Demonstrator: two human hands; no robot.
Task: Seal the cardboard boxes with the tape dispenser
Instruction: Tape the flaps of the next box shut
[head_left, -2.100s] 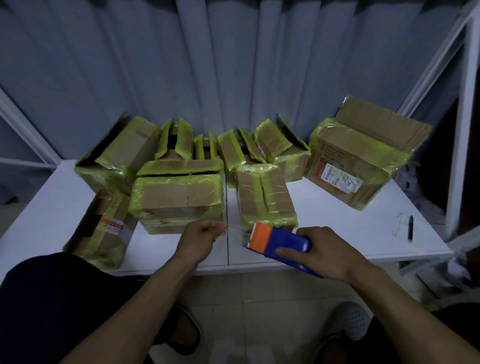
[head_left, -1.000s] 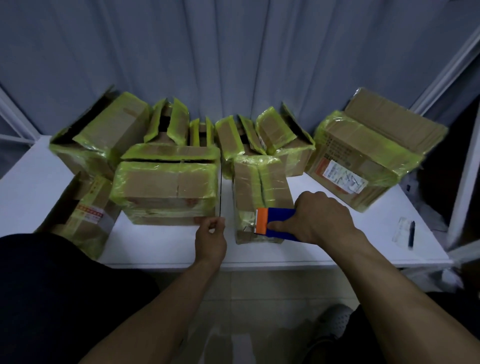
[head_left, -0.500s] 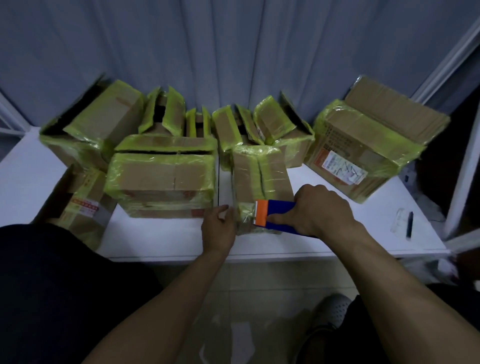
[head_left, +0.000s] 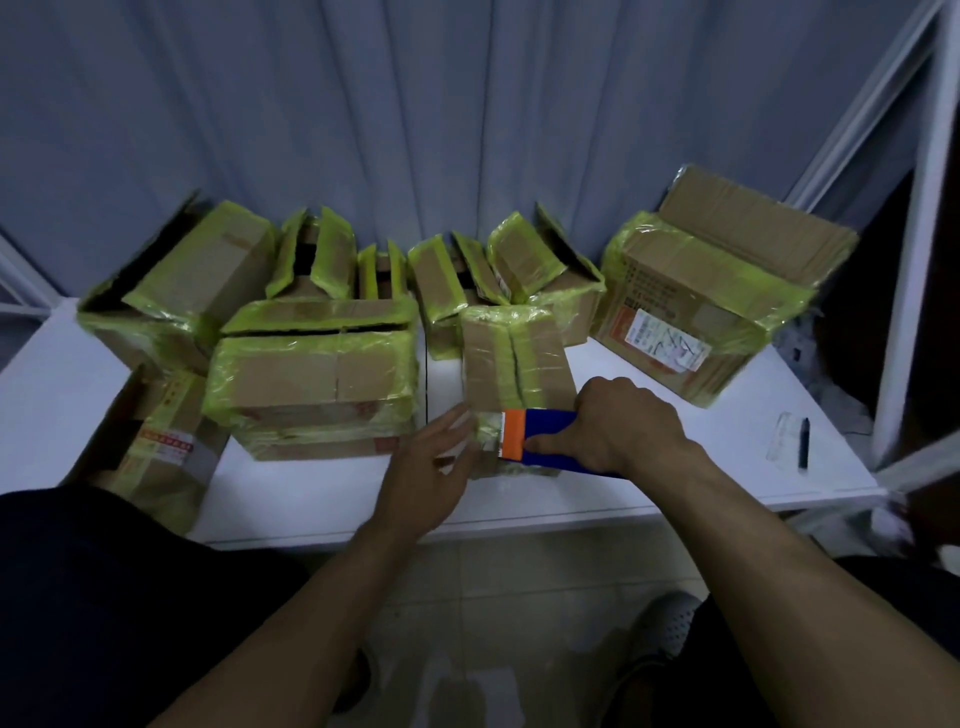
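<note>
Forearms rising from the bottom edge, dark trouser cloth (head_left: 104, 597) at lower left, grey shoe (head_left: 665, 623) at lower right. Just above, at centre frame, left hand (head_left: 423, 478) with fingers straight and loosely spread, tips against the near left corner of small box (head_left: 514, 364). Right hand (head_left: 618, 431) beside it, fingers curled over tape dispenser (head_left: 517, 434), thumb laid along its blue side, orange front end pressed low on the near face of that same box, clear tape showing just left of the orange. Small box close to the front edge of white table (head_left: 649, 483), top flaps shut with a seam down the middle, edges in yellow-green tape. Wide box (head_left: 317, 379) just left of it, flaps closed; labelled box (head_left: 161, 441) at the table's lower left corner. Pen (head_left: 803, 441) well apart at right. Farther up, row of open boxes (head_left: 322, 254) with flaps standing; large box (head_left: 701, 312) at upper right, flap raised, white label on its side. Grey curtain (head_left: 467, 104) behind everything.
</note>
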